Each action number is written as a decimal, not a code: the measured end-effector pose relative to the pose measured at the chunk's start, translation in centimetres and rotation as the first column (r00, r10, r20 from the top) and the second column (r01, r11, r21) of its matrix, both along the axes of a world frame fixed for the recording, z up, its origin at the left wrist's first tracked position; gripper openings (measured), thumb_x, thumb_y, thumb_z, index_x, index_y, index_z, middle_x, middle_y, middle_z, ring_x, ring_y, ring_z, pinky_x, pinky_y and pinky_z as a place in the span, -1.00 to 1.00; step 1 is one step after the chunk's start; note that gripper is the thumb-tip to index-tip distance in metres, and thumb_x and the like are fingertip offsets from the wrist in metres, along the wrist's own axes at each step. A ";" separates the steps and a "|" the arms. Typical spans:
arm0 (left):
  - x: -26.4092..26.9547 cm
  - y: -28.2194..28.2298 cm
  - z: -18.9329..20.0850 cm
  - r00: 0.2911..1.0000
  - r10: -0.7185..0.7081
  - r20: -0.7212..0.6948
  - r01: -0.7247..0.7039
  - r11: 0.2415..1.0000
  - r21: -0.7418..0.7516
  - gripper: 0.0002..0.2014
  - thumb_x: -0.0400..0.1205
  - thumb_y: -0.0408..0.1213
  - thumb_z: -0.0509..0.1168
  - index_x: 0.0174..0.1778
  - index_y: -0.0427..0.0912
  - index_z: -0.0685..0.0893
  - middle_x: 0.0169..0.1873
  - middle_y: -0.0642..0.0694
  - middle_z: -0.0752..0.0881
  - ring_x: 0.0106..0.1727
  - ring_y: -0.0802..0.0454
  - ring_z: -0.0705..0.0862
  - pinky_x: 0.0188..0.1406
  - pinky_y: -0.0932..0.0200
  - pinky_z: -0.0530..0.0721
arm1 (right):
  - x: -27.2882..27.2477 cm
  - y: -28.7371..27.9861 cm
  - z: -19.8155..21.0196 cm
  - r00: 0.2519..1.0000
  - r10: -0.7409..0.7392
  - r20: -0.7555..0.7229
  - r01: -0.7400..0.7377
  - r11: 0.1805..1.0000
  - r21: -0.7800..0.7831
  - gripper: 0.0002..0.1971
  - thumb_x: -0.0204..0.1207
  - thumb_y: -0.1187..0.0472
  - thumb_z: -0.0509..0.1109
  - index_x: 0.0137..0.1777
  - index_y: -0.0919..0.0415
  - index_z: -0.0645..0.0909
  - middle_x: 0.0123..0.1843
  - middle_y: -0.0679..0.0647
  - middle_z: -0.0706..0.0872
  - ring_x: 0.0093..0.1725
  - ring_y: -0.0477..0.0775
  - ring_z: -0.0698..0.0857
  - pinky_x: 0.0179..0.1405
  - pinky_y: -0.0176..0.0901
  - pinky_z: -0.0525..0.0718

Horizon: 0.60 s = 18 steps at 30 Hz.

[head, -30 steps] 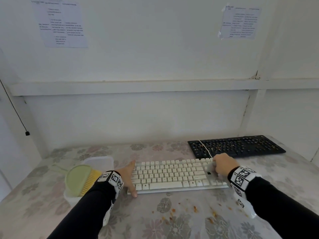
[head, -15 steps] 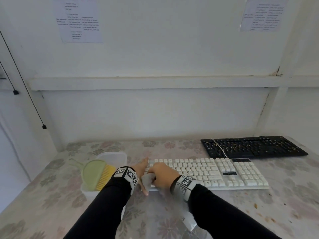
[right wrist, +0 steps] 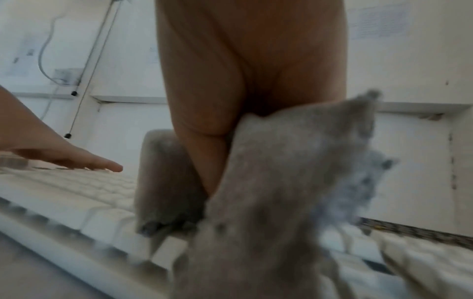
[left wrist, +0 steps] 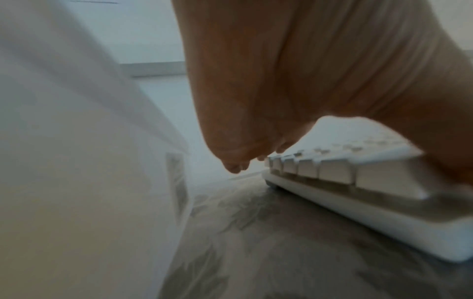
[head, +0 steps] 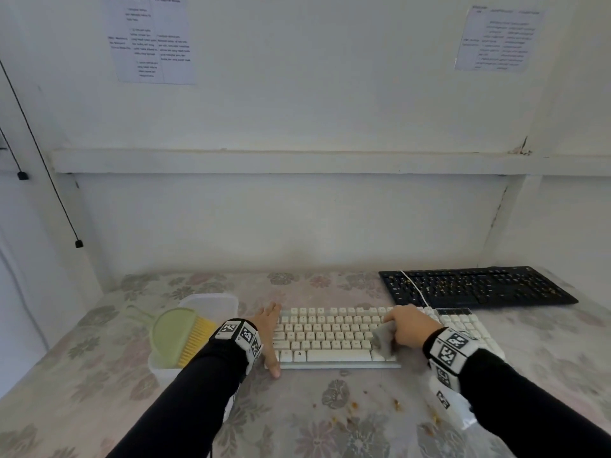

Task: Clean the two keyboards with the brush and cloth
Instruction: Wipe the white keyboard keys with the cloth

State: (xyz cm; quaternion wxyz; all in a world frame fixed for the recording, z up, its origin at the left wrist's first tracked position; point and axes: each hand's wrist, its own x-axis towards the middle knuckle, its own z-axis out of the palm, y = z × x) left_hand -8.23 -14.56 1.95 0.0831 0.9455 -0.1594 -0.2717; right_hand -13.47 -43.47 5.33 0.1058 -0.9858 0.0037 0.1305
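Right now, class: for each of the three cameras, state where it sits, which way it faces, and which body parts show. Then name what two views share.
Head: worn on the head, looking forward and down at the white keyboard, black keyboard and brush; both sleeves and hands show.
Left wrist: low beside the left hand, facing the white keyboard's left end.
Right wrist: under the right hand, facing the grey cloth it grips.
Shared: both wrist views show the white keyboard.
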 end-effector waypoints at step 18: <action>1.0 -4.2 0.9 0.968 -0.219 0.124 0.189 0.959 0.213 0.36 0.17 0.11 0.65 0.68 -0.01 -0.19 0.64 -0.13 0.12 0.64 -0.17 0.13 0.57 -0.25 0.23 | 1.5 9.8 -0.7 0.982 0.169 0.084 -0.182 0.965 0.187 -0.77 0.47 0.47 0.26 0.02 0.30 0.70 -0.25 0.07 0.64 -0.15 0.03 0.58 -0.25 -0.29 0.51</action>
